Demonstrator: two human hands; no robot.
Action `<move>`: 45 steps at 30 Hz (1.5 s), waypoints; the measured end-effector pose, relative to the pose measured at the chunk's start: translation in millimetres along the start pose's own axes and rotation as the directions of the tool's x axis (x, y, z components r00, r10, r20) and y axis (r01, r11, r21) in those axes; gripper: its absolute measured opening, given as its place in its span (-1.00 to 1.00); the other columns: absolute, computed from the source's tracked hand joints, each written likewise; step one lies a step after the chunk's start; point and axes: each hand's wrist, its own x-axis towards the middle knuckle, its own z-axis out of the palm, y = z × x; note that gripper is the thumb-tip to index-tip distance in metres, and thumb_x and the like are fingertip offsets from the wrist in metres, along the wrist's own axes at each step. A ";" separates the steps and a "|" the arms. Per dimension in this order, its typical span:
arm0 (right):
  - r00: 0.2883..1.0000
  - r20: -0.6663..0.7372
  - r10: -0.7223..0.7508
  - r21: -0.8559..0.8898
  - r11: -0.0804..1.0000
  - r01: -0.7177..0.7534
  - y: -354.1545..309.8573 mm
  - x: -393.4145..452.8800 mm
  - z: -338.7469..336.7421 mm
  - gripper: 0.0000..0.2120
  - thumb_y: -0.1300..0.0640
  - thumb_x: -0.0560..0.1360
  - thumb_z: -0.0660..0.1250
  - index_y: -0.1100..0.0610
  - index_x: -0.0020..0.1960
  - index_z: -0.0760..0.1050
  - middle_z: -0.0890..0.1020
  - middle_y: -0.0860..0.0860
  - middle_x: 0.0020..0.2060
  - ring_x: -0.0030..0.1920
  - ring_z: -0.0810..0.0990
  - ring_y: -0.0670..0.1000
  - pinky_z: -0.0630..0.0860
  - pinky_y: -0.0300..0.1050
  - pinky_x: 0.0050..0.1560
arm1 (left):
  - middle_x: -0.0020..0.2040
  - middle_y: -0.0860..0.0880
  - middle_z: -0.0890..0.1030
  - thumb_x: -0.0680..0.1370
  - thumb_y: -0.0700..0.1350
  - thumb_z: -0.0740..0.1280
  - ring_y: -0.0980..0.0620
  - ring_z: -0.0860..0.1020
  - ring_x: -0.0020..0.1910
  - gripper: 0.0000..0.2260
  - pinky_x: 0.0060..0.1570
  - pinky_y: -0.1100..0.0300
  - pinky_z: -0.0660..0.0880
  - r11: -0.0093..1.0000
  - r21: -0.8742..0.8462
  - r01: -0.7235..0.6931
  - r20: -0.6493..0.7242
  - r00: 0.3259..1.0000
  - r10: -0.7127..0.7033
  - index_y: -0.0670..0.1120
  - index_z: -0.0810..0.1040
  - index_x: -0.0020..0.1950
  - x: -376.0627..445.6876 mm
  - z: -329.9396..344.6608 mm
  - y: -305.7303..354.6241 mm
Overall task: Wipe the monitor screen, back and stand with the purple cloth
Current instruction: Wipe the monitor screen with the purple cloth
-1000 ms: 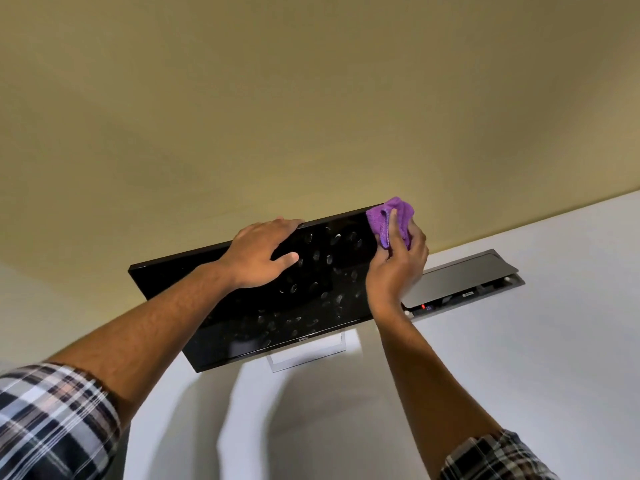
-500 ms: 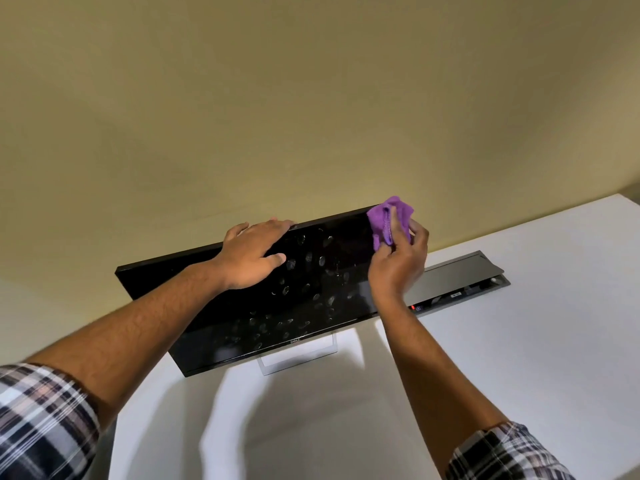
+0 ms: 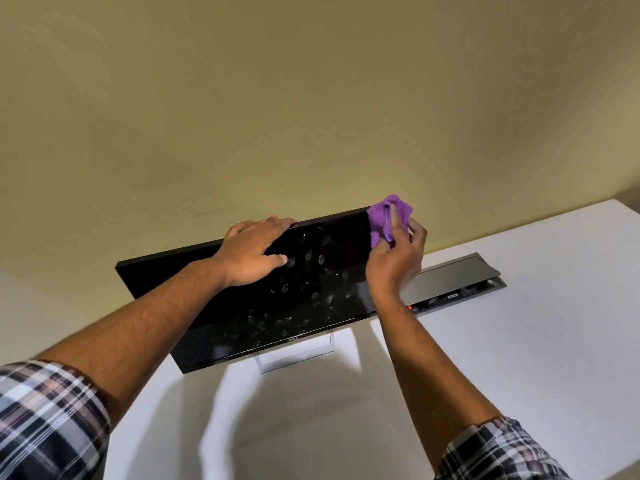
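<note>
A black monitor (image 3: 263,317) stands on a white desk, its dark screen dotted with fingerprint smudges. Its silver stand (image 3: 298,356) shows below the bottom edge. My left hand (image 3: 252,254) lies over the monitor's top edge, fingers hooked behind it and thumb on the screen. My right hand (image 3: 398,261) holds the purple cloth (image 3: 386,218) bunched against the screen's upper right corner. The monitor's back is hidden.
The white desk (image 3: 519,358) runs to the right and toward me. A grey cable hatch (image 3: 450,282) stands open in the desk just right of the monitor. A beige wall (image 3: 311,98) rises close behind.
The cloth stays at the upper right corner, my right hand shifting slightly on it. My left hand keeps its grip on the top edge. The view has shifted a little.
</note>
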 end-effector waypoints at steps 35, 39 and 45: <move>0.983 0.157 -0.091 0.123 0.990 0.072 -19.7 -36.7 14.7 -0.35 0.42 0.47 0.47 -0.15 0.40 0.58 0.53 -0.06 0.33 0.21 0.59 0.04 0.57 -0.31 0.14 | 0.65 0.06 0.11 0.53 -0.17 0.30 0.14 -0.01 0.62 -0.27 0.55 0.09 -0.14 1.000 0.002 0.020 0.036 0.999 -0.020 0.14 0.08 0.63 6.3 0.0 -0.2; 0.825 0.333 -0.456 0.013 0.878 0.479 -31.7 -75.0 25.8 -0.27 0.45 0.41 0.47 -0.17 0.41 0.57 0.54 -0.02 0.32 0.19 0.53 0.05 0.55 -0.15 0.02 | 0.64 0.05 0.14 0.51 -0.16 0.31 0.12 0.03 0.62 -0.26 0.54 0.08 -0.09 1.000 0.008 -0.009 0.027 1.000 0.009 0.12 0.09 0.63 7.7 -0.3 -2.3; 0.985 0.166 -0.048 0.122 0.992 0.028 -16.5 -32.5 5.1 -0.42 0.46 0.49 0.42 -0.04 0.37 0.63 0.54 0.00 0.33 0.14 0.57 -0.05 0.49 -0.52 0.02 | 0.65 0.06 0.09 0.55 -0.18 0.28 0.14 -0.01 0.62 -0.28 0.55 0.10 -0.14 0.999 -0.017 0.028 0.040 0.999 -0.027 0.18 0.06 0.63 4.0 -1.3 -2.3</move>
